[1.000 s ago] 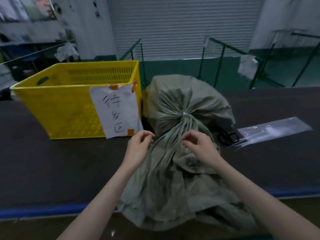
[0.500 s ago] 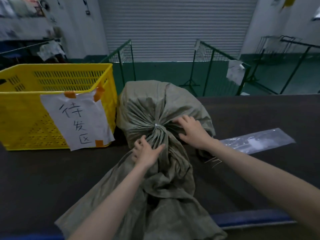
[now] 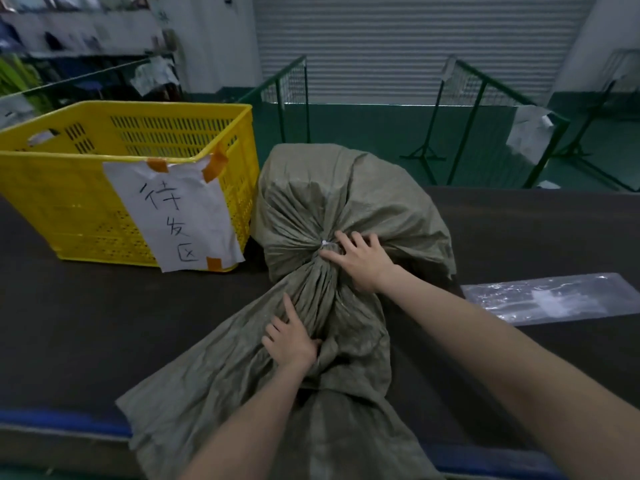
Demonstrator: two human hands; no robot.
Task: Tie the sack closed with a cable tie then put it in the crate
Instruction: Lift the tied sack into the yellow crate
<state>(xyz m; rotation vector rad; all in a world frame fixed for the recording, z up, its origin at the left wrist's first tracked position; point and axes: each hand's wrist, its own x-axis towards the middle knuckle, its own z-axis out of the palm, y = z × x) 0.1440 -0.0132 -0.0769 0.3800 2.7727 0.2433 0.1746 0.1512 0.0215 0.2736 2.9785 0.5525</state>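
A grey-green woven sack (image 3: pixel 332 199) lies on the dark table, its neck gathered and cinched by a white cable tie (image 3: pixel 325 243). My right hand (image 3: pixel 360 261) grips the bunched neck just below the tie. My left hand (image 3: pixel 291 336) clutches the loose fabric of the sack's mouth, nearer to me. The slack end of the sack spreads toward the table's front edge and hangs over it. To the left, touching the sack, stands a yellow plastic crate (image 3: pixel 86 161) with a paper label (image 3: pixel 176 216) taped to its front.
A clear plastic bag (image 3: pixel 550 297) of cable ties lies on the table to the right. The table (image 3: pixel 69 323) has a blue front edge. Behind it are green metal railings (image 3: pixel 287 95), a green floor and a closed roller shutter.
My left hand slid down the neck toward me and took hold of the loose fabric. My right hand shifted from the sack's body to the neck at the tie. The view has moved closer.
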